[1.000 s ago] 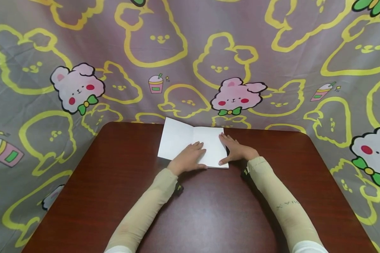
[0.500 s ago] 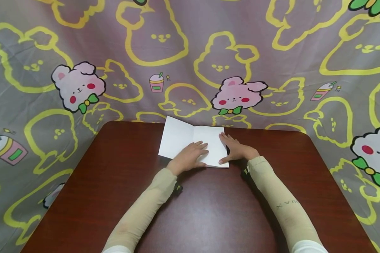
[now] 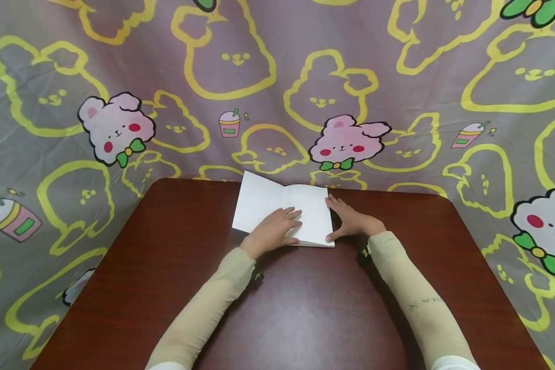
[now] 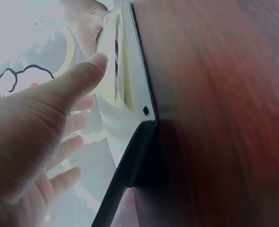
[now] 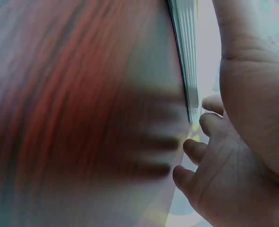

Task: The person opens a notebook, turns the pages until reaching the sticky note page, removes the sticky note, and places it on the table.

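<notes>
An open book with blank white pages lies near the table's far edge, its left side raised at an angle. My left hand rests on the right page with its fingers spread. In the left wrist view, the dark cover shows below the pages, and some leaves stand apart with gaps. My right hand is at the book's right edge, thumb near the lower corner and fingertips near the upper part. The right wrist view shows its fingers relaxed beside the page edges.
The reddish-brown wooden table has rounded far corners. Behind and beside it hangs a grey-pink curtain with cartoon rabbits and yellow outlines. Dark wrist cameras sit under the sleeves.
My right hand has shifted slightly right, from over the page to its edge. The right page now bulges a little near the spine. My left hand stays almost in place.
</notes>
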The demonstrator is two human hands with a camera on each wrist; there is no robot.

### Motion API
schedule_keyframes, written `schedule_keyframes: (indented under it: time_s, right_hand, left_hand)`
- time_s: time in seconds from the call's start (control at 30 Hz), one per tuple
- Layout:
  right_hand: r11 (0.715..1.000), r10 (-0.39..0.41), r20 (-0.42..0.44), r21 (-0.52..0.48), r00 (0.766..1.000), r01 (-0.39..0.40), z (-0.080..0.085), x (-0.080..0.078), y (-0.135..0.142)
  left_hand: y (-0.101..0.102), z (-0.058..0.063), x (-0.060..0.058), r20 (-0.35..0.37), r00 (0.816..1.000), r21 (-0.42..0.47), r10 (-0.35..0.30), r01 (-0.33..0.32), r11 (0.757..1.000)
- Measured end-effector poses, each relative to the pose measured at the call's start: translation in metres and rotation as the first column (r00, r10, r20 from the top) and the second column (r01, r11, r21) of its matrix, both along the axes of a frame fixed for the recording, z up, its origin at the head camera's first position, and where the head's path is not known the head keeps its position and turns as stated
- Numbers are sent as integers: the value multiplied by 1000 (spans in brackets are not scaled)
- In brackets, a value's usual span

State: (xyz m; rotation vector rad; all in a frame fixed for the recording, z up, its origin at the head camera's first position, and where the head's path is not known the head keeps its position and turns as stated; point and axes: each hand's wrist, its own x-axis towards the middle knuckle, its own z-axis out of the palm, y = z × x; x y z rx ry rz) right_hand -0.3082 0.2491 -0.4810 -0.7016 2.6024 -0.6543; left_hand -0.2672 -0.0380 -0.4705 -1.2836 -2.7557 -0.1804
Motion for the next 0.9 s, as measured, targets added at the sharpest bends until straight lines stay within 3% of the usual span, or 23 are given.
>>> schedule_keyframes:
  time_s: [0.23, 0.5, 0.9]
  right_hand:
    - [999, -28, -5, 16, 1000, 29, -5, -2, 6]
    - [1000, -7, -17, 1, 1000, 7, -7, -6, 2]
    - [999, -18, -28, 28, 999, 19, -8, -4, -7]
  left_hand:
    - [-8, 4, 3, -37, 999, 8, 4, -4, 1000]
    - [-13, 6, 6, -97, 995, 16, -8, 10, 1000]
    - [-17, 13, 21, -223, 975, 23, 19, -14, 1000]
